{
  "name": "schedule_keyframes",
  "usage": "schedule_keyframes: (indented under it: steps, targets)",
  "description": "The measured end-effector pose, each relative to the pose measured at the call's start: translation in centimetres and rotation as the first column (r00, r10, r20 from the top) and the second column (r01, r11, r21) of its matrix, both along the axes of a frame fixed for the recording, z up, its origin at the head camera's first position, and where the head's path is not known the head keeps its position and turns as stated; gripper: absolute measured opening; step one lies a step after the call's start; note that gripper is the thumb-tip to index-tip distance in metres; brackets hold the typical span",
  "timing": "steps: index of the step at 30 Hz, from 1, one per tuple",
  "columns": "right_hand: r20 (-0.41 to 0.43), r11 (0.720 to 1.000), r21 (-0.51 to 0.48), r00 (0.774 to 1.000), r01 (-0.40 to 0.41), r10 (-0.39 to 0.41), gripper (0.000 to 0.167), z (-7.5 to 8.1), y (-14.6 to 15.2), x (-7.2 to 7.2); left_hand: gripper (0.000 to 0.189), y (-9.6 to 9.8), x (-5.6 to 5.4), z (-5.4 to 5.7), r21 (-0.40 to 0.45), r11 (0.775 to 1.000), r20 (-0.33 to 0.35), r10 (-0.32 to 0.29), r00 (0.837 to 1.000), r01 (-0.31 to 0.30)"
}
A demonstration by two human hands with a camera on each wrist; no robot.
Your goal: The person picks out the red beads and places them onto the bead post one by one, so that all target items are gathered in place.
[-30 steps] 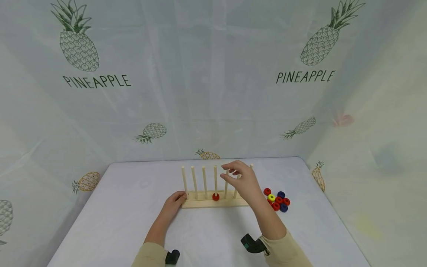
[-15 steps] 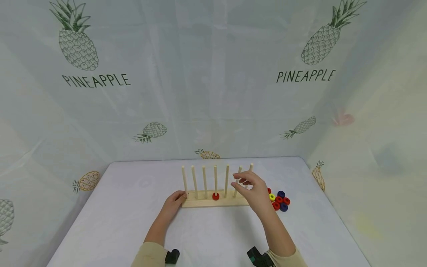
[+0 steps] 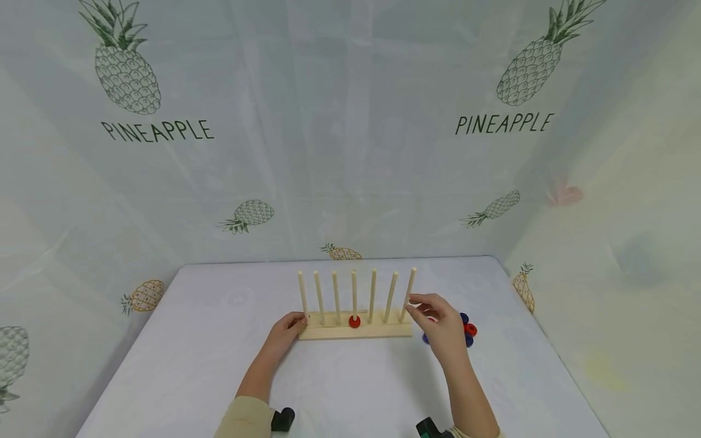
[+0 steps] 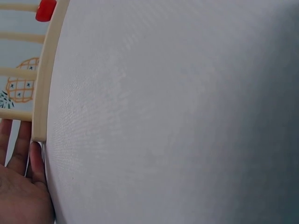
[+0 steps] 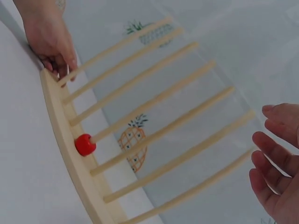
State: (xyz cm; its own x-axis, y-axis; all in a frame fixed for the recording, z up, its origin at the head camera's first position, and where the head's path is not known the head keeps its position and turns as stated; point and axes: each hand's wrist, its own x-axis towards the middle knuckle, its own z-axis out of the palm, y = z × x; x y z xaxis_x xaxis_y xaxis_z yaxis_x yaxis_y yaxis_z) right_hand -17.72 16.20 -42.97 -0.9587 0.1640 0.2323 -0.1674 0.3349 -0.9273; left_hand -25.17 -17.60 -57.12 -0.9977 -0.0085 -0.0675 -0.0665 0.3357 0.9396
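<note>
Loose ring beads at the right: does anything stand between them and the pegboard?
In the head view, the right hand covers part of the gap between the loose ring beads and pegboard, partly hiding the beads. Nothing else visible stands there.

Beige sleeves (image 3: 244, 418), black wrist devices (image 3: 283, 420)

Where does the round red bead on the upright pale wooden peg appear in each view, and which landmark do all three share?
Head: round red bead, lower centre, at the foot of the middle pale wooden peg.
Left wrist: bead near the top left corner.
Right wrist: bead left of centre, below mid-height.
Shared landmark: the long pale wooden base.
</note>
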Motion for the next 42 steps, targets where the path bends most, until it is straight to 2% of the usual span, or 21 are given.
schedule_keyframes:
  steps: [7, 12, 16, 25, 30, 36, 42]
  targets:
    - [0.072, 0.996, -0.022, 0.994, 0.084, -0.082, 0.023, -0.9, 1.3, 0.3, 0.028, 0.1, -0.1, 0.0, -0.01, 1.0, -0.017, 0.0, 1.0, 0.0]
    - [0.15, 0.987, -0.048, 0.978, 0.152, -0.143, 0.024, -2.0, 2.0, 0.3, 0.027, 0.0, -0.2, -0.2, -0.029, 1.0, -0.02, -0.005, 1.0, 0.005]
    - [0.182, 0.981, -0.045, 0.967, 0.189, -0.178, 0.025, -3.2, 2.5, 0.3, 0.029, 0.0, -0.2, -0.2, -0.055, 0.998, -0.025, -0.017, 1.0, 0.016]
    - [0.191, 0.971, 0.025, 0.953, 0.236, -0.236, 0.027, -5.8, 3.3, 0.5, 0.037, 0.1, -0.1, 0.1, -0.111, 0.994, -0.021, -0.023, 1.0, 0.021]
    - [0.207, 0.964, 0.032, 0.942, 0.265, -0.266, 0.026, -6.9, 3.7, 0.4, 0.041, 0.1, 0.2, 0.3, -0.091, 0.995, -0.019, -0.033, 0.999, 0.031]
    - [0.257, 0.954, 0.093, 0.919, 0.284, -0.299, 0.028, -8.0, 3.9, 0.5, 0.044, 0.2, 0.2, 0.0, -0.097, 0.994, -0.055, -0.056, 0.997, 0.05]
    - [0.236, 0.946, 0.086, 0.917, 0.311, -0.323, 0.025, -9.6, 4.0, 0.3, 0.047, 0.1, 0.2, -0.3, -0.092, 0.994, -0.075, -0.062, 0.995, 0.055]
